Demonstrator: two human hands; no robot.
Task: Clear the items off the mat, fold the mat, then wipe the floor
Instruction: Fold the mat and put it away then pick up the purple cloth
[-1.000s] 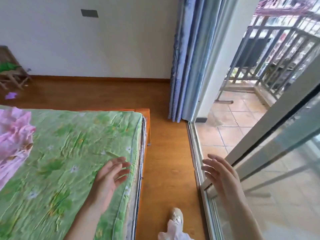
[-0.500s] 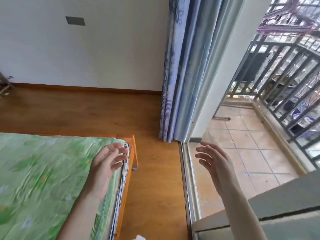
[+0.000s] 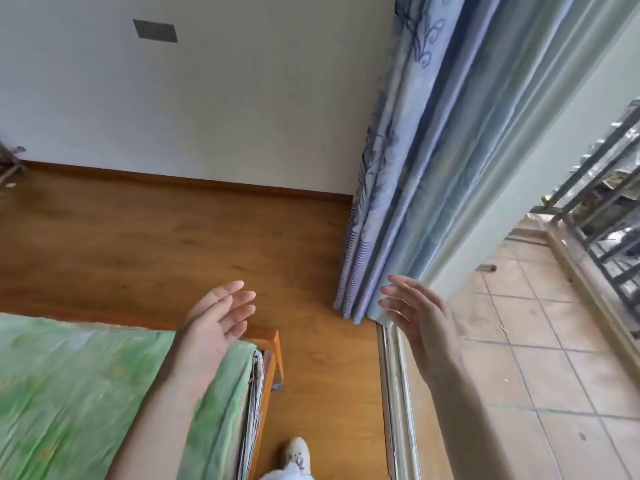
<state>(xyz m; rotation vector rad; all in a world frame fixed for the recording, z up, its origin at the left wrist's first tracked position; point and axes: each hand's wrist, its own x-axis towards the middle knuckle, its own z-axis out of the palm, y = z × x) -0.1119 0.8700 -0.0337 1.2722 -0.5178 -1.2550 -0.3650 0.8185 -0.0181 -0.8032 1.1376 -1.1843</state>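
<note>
Hanging in the air with fingers straight and loosely spread, the left grip [image 3: 214,320] holds nothing; the green mat [image 3: 86,386] lies flat on the bed just below and to its left, reaching the wooden bed corner [image 3: 273,344] under its fingertips. Between the two grips runs the brown wood floor [image 3: 322,382], with a pale shoe [image 3: 297,451] below them. The right grip [image 3: 415,313] is likewise spread and empty, raised just beside the blue curtain [image 3: 408,202], above the door track [image 3: 394,393], tiled balcony [image 3: 554,358] to its right.
</note>
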